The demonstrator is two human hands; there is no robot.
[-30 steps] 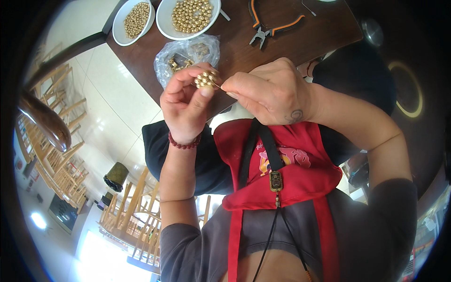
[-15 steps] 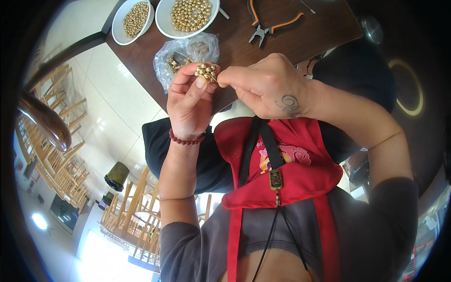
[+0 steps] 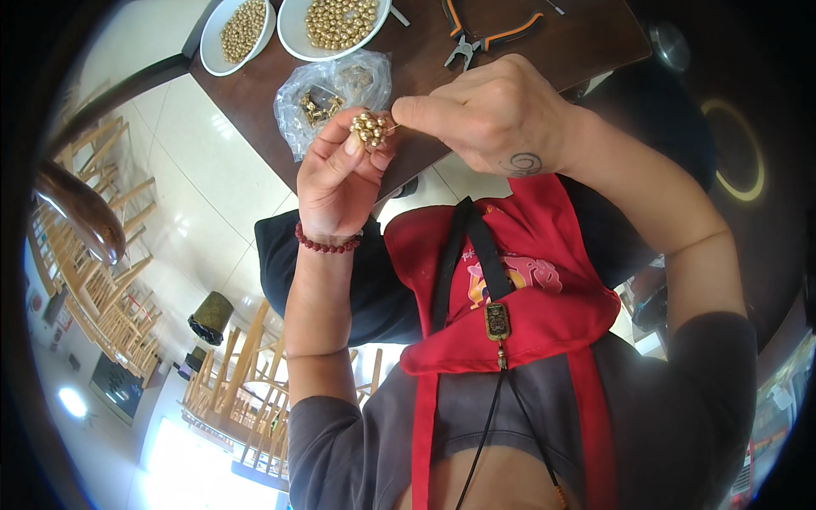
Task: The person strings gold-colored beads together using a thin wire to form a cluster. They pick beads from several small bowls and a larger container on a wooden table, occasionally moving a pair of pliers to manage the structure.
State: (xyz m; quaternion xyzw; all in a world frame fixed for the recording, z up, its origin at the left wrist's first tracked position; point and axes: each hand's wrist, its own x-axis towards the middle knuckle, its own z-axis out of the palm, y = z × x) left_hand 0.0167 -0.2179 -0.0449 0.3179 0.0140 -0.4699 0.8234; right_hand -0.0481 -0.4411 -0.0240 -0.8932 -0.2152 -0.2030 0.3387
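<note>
Two white bowls [image 3: 240, 53] of loose gold beads sit on the brown table [image 3: 561, 42], many apparently not yet used. Nearer, the left hand [image 3: 338, 174] pinches a small bead cluster [image 3: 372, 129] over a plastic bag [image 3: 327, 98]. The right hand [image 3: 489, 115], fingers narrowed, meets that partly built cluster; pliers [image 3: 484, 34] lie beyond.

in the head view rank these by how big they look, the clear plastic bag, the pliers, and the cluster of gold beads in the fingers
1. Clear plastic bag, largest.
2. Pliers, cut off by the top edge, so only the visible part counts.
3. Bead cluster, smallest, though it sits nearer the camera, pinched by the left hand.
</note>
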